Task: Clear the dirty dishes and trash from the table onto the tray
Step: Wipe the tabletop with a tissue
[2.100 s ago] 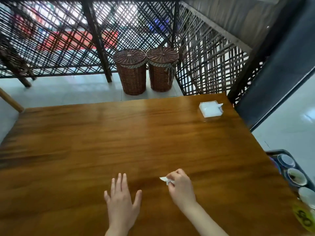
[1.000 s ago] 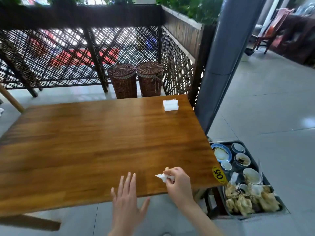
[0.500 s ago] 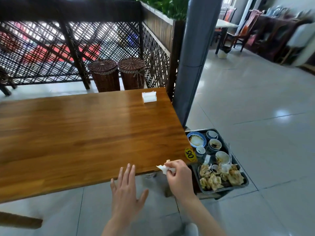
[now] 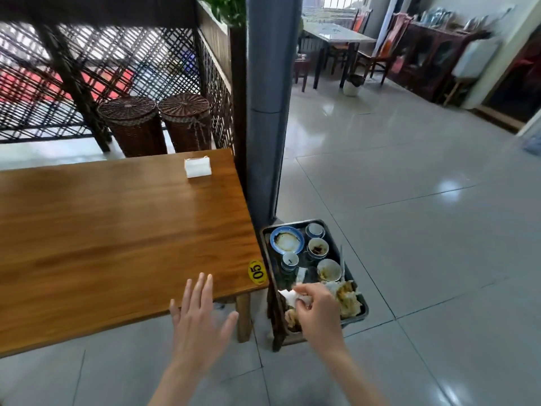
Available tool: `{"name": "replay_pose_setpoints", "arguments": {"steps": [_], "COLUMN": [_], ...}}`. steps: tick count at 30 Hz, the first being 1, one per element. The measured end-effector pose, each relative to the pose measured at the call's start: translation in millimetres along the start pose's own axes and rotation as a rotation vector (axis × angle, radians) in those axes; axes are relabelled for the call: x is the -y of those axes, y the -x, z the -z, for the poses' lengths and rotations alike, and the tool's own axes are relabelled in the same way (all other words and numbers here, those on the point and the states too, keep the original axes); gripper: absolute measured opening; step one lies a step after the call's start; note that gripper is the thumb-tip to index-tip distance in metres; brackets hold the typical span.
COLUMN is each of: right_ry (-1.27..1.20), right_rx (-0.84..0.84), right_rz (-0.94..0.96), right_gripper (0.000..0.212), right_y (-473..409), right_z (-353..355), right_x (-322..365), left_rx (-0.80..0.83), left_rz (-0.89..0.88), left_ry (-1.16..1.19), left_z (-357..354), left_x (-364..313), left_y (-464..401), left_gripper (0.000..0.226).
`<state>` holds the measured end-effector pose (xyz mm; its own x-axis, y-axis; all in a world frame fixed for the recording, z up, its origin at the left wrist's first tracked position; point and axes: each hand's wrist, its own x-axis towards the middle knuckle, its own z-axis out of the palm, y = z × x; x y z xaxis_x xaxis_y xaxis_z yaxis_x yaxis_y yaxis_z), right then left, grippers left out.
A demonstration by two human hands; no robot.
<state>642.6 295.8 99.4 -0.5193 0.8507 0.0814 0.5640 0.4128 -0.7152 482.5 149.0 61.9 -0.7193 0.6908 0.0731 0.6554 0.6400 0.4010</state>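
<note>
Two hands in view. Left hand [image 4: 199,315] nearest, held flat with fingers [image 4: 202,288] spread and straight, holding nothing, hovering over the near edge of the table [image 4: 117,244]. Right hand [image 4: 317,310] to its right, off the table, fingers [image 4: 303,290] curled and pinching one crumpled white napkin [image 4: 288,295]. Napkin sticks out left of the fingertips and sits directly above the near end of the tray [image 4: 266,238]; whether it touches the pile below cannot be told.

One dark tray, on a low wooden stool [image 4: 278,338] just beside the table's right corner. Near end of tray: heap of soiled crumpled napkins [image 4: 348,297], count unclear, partly hidden by the right hand. Farther in: one white bowl [image 4: 329,269] with brown residue, one small blue-and-white cup [image 4: 289,260], one stained cup [image 4: 318,247], one blue-rimmed plate [image 4: 287,240] with dried sauce, one small cup [image 4: 314,230] at the far corner. Five dishes counted.

Table corner carries one yellow round sticker [image 4: 257,271] reading 05. Far on the table, one white napkin holder [image 4: 198,167] near the right edge, well apart from both hands.

Behind the table: one grey pillar [image 4: 266,112], two wicker baskets [image 4: 131,124] side by side with lids on, dark lattice screen [image 4: 117,63]. Background blurred: another table with chairs [image 4: 336,36].
</note>
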Motion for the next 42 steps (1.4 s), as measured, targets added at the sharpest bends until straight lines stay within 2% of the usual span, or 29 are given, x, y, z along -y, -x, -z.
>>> {"name": "replay_pose_setpoints", "arguments": {"steps": [10,18,28,33,42], "right_ry": [0.058,0.117,0.159,0.226,0.242], "right_rx": [0.085,0.200,0.229,0.323,0.413], "right_rz": [-0.067,-0.117,-0.205,-0.221,-0.248], "right_gripper": [0.026,0.020,0.008,0.015,0.014], "right_y": [-78,-120,-150,-154,-156], "right_z": [82,82,10,-44,-105], "right_x": [-137,-218,-307,-350,-373], "left_rx": [0.024,0.083,0.142,0.155,0.194], "left_rz": [0.129,0.106,0.007,-0.009,0.003], "left_ry": [-0.026,-0.088,-0.051,-0.023,-0.052], "left_z": [-87,-146,-240,-280,-307], "left_x": [-125,-169,-176,-166,-138], "left_y": [-32,-62,-88,-95,-100], "left_gripper": [0.088,0.087,0.084,0.083,0.084]}}
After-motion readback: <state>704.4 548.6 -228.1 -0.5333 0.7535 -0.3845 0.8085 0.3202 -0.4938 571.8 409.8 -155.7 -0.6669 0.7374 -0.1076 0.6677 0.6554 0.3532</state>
